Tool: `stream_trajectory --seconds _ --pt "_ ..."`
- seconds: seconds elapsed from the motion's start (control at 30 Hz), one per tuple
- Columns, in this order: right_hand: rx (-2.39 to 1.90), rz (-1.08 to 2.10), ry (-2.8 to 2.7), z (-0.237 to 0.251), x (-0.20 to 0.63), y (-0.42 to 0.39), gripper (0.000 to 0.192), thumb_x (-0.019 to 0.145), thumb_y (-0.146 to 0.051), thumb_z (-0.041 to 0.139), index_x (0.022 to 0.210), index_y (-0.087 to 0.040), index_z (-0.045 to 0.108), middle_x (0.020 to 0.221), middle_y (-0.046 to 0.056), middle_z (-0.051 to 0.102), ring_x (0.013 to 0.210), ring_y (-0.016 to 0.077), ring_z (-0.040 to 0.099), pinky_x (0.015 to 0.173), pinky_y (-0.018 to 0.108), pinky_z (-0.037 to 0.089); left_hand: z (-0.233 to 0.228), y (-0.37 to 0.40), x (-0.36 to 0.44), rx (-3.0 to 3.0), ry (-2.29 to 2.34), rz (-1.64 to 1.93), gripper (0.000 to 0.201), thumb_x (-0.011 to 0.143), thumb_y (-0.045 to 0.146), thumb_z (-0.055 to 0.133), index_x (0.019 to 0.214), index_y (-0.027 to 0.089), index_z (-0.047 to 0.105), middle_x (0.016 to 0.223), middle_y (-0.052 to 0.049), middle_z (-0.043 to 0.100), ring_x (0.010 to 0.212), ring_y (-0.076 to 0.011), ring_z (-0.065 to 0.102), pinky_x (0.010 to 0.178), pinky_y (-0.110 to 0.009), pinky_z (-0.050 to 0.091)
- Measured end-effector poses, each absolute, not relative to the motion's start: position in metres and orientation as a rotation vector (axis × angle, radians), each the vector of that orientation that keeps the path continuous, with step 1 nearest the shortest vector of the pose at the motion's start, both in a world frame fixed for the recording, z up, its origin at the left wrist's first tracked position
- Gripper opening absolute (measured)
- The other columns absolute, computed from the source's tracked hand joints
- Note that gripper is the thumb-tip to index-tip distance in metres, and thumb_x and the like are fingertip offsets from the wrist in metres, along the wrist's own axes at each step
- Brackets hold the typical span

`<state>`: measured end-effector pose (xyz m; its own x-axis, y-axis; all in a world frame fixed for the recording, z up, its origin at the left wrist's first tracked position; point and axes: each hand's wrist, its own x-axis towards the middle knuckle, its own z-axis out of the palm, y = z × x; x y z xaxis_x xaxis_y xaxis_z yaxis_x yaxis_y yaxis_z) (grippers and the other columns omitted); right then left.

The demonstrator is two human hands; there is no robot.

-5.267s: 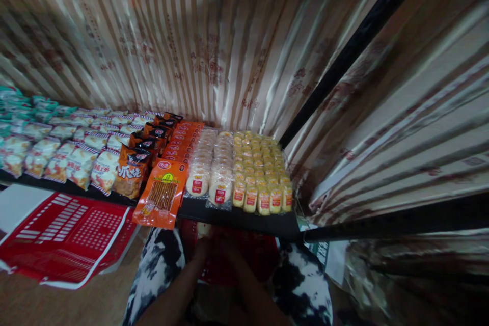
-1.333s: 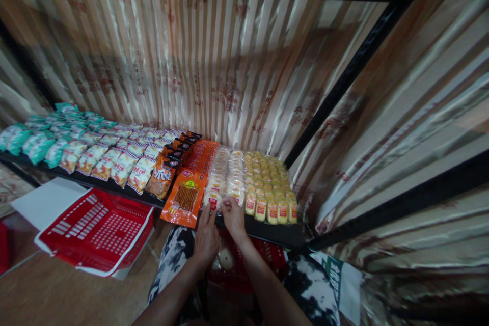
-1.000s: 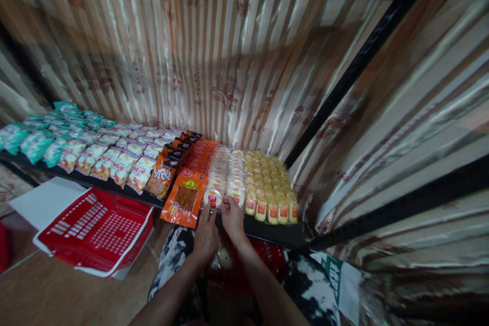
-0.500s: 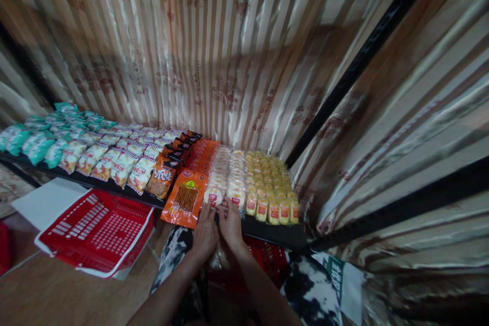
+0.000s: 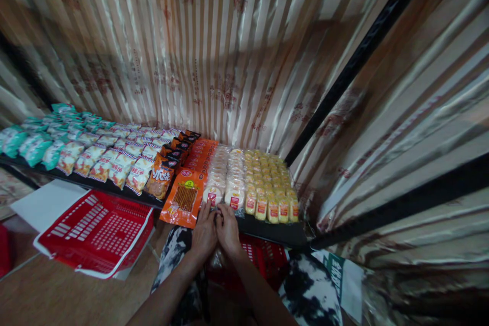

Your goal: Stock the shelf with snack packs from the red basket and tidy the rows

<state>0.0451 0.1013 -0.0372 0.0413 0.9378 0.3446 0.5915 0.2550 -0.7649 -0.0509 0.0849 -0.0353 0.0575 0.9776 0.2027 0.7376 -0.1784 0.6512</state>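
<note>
My left hand (image 5: 205, 230) lies at the front edge of the black shelf, its fingers stretched forward to the lower edge of a round white packaged snack (image 5: 212, 196) with a red label. Close beside it is my right hand (image 5: 228, 229), fingers extended on the shelf edge just below the gap between two rows of round snacks. Both hands are open and seem to hold nothing. To the right of that gap sits the second row's front round snack (image 5: 234, 198). An orange bag of brown sticks (image 5: 185, 197) borders the left row.
Small yellow packs (image 5: 272, 209) stand in rows at the right. Leftward are black-orange bags (image 5: 159, 178), white snack bags (image 5: 114, 165) and teal bags (image 5: 38, 147). A red basket (image 5: 103, 229) is on the floor; another (image 5: 263, 260) sits under the shelf. A black post (image 5: 344, 86) rises at right.
My right hand has drawn back from the second row's front snack to the shelf edge, nearer my left hand. The left hand stays by the left row's front snack.
</note>
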Motion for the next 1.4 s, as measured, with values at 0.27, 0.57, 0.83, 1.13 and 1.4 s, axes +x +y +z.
stream_trajectory --seconds 0.27,0.57,0.83,1.13,1.4 --pt "-1.451 0.530 -1.638 -0.038 0.045 0.099 0.038 0.081 -0.016 0.039 0.111 -0.017 0.062 0.111 0.012 0.060 0.105 0.0204 0.057 0.095 0.037 0.045 -0.029 0.082 -0.051 1.997 1.732 0.805 0.038 0.085 0.016 0.039 0.119 0.009 0.056 0.146 -0.014 0.033 0.139 -0.0254 0.017 0.113 -0.045 0.024" --pt "-1.444 0.531 -1.655 -0.039 0.045 0.098 0.039 0.081 -0.014 0.038 0.112 -0.017 0.062 0.111 0.011 0.061 0.105 0.0202 0.057 0.095 0.036 0.046 -0.033 0.080 -0.050 2.050 1.756 0.817 0.037 0.086 0.015 0.039 0.117 0.009 0.057 0.145 -0.013 0.035 0.139 -0.0260 0.018 0.112 -0.045 0.027" --pt "-1.340 0.526 -1.608 -0.045 0.048 0.096 0.039 0.080 -0.012 0.037 0.109 -0.016 0.062 0.109 0.011 0.061 0.101 0.0185 0.058 0.093 0.035 0.047 -0.024 0.075 -0.047 2.089 1.809 0.743 0.037 0.087 0.015 0.039 0.120 0.009 0.056 0.145 -0.014 0.035 0.139 -0.0257 0.018 0.112 -0.043 0.026" --pt "-1.293 0.531 -1.596 -0.046 0.049 0.089 0.037 0.081 -0.011 0.038 0.106 -0.019 0.063 0.106 0.009 0.061 0.099 0.0177 0.058 0.091 0.033 0.048 -0.030 0.068 -0.044 2.112 1.847 0.747 0.039 0.085 0.013 0.042 0.122 0.008 0.054 0.142 -0.016 0.038 0.136 -0.0249 0.028 0.111 -0.041 0.031" --pt "-1.271 0.529 -1.590 -0.048 0.053 0.076 0.035 0.083 -0.012 0.036 0.103 -0.017 0.064 0.100 0.010 0.063 0.090 0.0162 0.061 0.085 0.031 0.051 -0.045 0.055 -0.040 2.117 1.816 0.849 0.038 0.084 0.014 0.041 0.117 0.006 0.056 0.135 -0.017 0.048 0.130 -0.0238 0.039 0.107 -0.040 0.037"
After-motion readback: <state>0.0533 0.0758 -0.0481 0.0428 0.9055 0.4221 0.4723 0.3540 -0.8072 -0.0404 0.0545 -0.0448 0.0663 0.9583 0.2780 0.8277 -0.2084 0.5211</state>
